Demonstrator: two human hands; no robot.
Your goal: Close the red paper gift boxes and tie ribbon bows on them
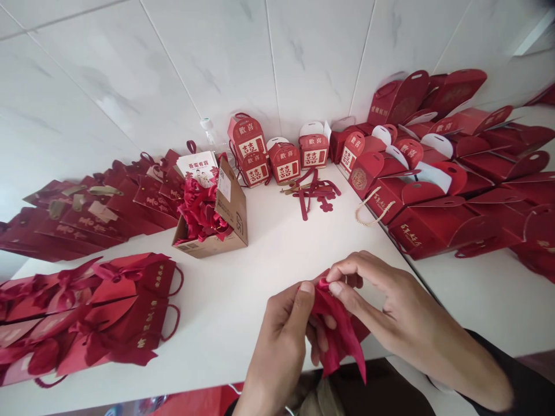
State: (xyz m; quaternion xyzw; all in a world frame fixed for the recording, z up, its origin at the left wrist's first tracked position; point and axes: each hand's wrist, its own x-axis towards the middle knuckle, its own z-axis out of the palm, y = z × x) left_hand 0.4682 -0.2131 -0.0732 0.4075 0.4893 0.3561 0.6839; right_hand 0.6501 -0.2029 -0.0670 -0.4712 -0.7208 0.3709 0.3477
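Observation:
Near the table's front edge, my left hand (288, 323) and my right hand (385, 306) both grip a crimson ribbon (340, 335). My left thumb presses on its left side, with the other fingers behind it. On the right, my thumb and index finger pinch its upper part. Two loose ends of the ribbon hang down below my hands. Behind the ribbon shows part of a flat red piece (361, 328), mostly hidden, so I cannot tell what it is.
A cardboard box (234, 216) holds crimson ribbons (202, 211) and printed cards (198, 166). Red bags with bows (117, 300) lie at left, more red bags (108, 208) behind. Small red boxes (284, 163) and loose straps (310, 189) sit at back. Many gift boxes (429, 231) crowd the right.

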